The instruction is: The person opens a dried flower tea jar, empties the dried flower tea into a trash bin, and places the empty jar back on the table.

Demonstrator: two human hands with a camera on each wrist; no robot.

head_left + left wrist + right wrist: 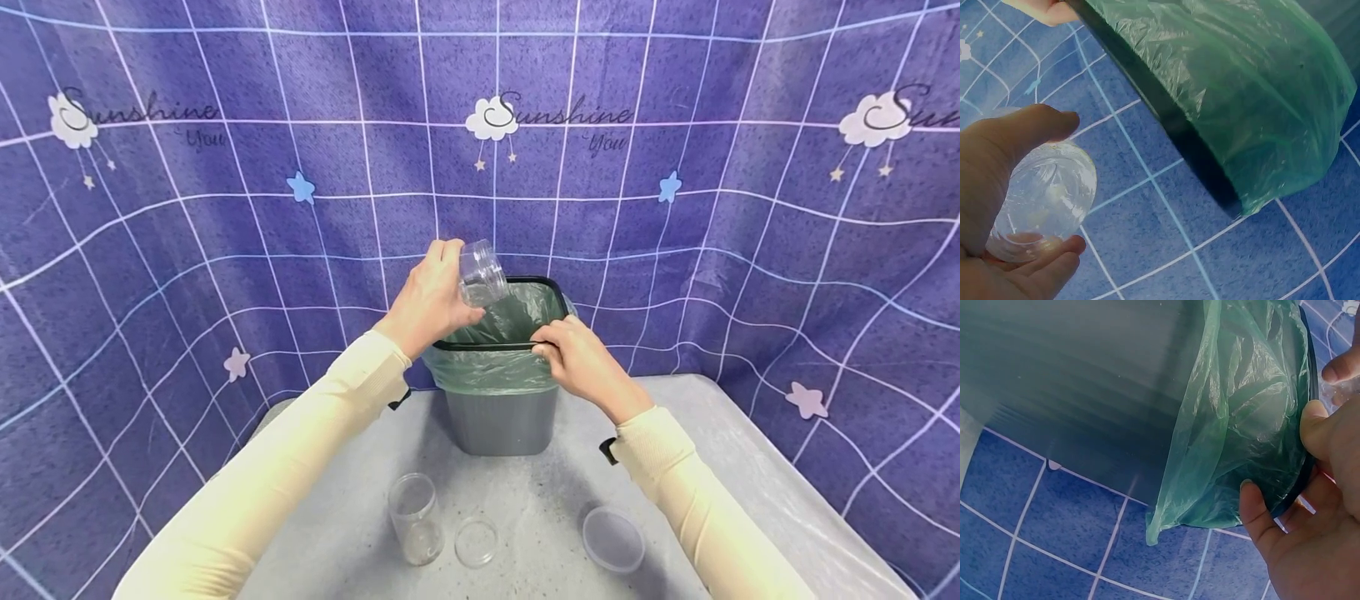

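My left hand (429,302) grips a clear plastic jar (482,273), tilted with its mouth toward the bin, above the left side of the opening. In the left wrist view, the thumb and fingers curl round the jar (1047,194), and no contents can be made out. A grey trash bin (501,423) stands upright, lined with a green plastic bag (491,372) folded over its outside. Along the bin's top runs a black rim (491,346). My right hand (583,357) pinches that rim at the front right corner; its fingers (1260,515) press against the bag.
On the grey tabletop (517,500), nearer me, stands a second clear jar (417,521), uncovered. Beside it lies a clear round lid (476,542), and a larger round translucent piece (613,540) lies further right. A purple gridded curtain (375,167) hangs behind the bin.
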